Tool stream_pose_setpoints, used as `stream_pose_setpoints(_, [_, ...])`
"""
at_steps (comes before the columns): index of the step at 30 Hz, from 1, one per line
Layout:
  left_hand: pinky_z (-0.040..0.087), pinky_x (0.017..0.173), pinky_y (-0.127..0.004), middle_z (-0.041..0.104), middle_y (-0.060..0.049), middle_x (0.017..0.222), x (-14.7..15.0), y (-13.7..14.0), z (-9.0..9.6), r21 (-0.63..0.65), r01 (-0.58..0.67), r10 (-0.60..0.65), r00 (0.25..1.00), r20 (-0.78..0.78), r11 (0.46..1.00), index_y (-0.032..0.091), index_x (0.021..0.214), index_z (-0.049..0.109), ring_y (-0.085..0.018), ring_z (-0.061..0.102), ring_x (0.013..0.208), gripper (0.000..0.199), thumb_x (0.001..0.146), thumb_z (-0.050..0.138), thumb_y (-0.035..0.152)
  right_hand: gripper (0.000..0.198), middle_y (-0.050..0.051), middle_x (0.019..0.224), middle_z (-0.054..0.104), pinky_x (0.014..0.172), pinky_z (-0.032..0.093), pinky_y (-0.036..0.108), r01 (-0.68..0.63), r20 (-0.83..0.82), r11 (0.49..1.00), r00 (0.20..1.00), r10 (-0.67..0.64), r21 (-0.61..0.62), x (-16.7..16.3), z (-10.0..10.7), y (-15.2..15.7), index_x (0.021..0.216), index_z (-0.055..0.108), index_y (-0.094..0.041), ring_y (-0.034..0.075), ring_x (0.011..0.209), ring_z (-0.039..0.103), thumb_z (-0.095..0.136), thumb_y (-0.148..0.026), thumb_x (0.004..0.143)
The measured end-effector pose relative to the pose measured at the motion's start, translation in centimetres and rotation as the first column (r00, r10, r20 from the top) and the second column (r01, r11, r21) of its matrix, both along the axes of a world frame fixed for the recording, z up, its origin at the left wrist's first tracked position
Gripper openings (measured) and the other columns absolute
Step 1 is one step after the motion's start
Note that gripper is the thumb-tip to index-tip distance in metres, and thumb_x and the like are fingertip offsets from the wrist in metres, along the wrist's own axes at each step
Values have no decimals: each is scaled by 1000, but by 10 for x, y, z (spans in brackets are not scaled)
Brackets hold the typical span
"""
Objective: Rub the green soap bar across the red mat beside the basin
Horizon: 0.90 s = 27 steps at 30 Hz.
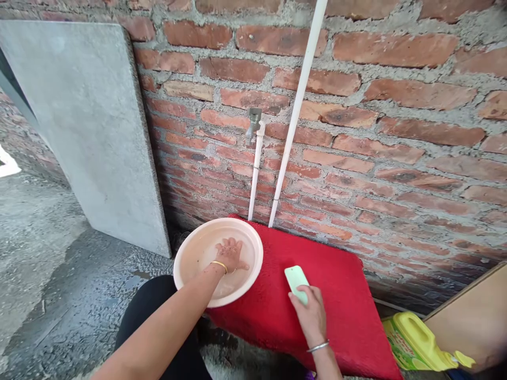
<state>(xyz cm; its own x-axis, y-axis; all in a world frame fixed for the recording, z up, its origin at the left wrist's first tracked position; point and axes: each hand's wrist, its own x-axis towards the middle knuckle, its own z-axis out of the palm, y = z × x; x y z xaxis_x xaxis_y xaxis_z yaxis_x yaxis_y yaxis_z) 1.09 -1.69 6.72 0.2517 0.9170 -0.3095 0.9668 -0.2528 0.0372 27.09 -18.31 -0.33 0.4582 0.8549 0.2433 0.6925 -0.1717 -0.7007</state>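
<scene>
I have one view only, from the camera on my head, looking forward and down toward a brick wall (396,132) close in front. It sits near enough that both forearms enter from the bottom edge, with the wet floor (59,295) at left. The wall fills the upper half.

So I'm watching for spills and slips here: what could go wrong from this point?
The basin overhangs the edge of the red mat, and the left hand pressing inside could tip it. The green brush under the right hand may slip. The ground looks wet already.
</scene>
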Motion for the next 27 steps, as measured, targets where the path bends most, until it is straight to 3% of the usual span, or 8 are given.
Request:
stream_pose_setpoints(2, [32, 101, -62, 39, -24, 150, 0, 0, -1, 2, -5, 5, 1000, -6, 1000, 21, 146, 43, -47, 33, 138, 91, 71, 69, 65, 33, 5, 96, 61, 87, 48, 38, -78, 22, 997, 997, 79, -9, -15, 0, 3, 86, 72, -27, 25, 91, 61, 59, -57, 76])
stream_pose_setpoints(5, [31, 101, -62, 38, -23, 151, 0, 1, -3, 9, -7, 7, 1000, -2, 1000, 23, 146, 42, -47, 32, 139, 91, 71, 69, 65, 32, 5, 97, 60, 87, 47, 38, -75, 27, 997, 997, 75, -26, -13, 0, 1, 87, 71, -28, 25, 93, 61, 58, -55, 77])
stream_pose_setpoints(11, [31, 102, -63, 38, -25, 152, 1, 1, 1, -7, -5, 5, 1000, 9, 1000, 19, 145, 44, -48, 32, 139, 95, 68, 71, 67, 56, 5, 97, 58, 88, 48, 39, 87, 11, 996, 996, -86, -35, 29, -4, -10, 91, 71, -27, 26, 93, 61, 53, -77, 73])
stream_pose_setpoints(16, [30, 103, -64, 36, -27, 153, 1, 1, 2, -19, 0, 1, 1000, 27, 1000, 18, 144, 45, -50, 31, 140, 93, 69, 71, 65, 73, 6, 95, 59, 85, 47, 40, 174, 75, 984, 982, -171, -34, 44, -4, -14, 91, 71, -27, 27, 90, 59, 45, -90, 69])
stream_pose_setpoints(27, [32, 103, -64, 37, -26, 152, 2, 0, 2, -9, -13, 13, 1000, 12, 1000, 18, 145, 44, -49, 32, 139, 94, 68, 71, 64, 65, 8, 94, 57, 89, 46, 42, 112, 105, 993, 988, -115, 34, 20, -8, -12, 87, 72, -25, 27, 92, 57, 47, -85, 75])
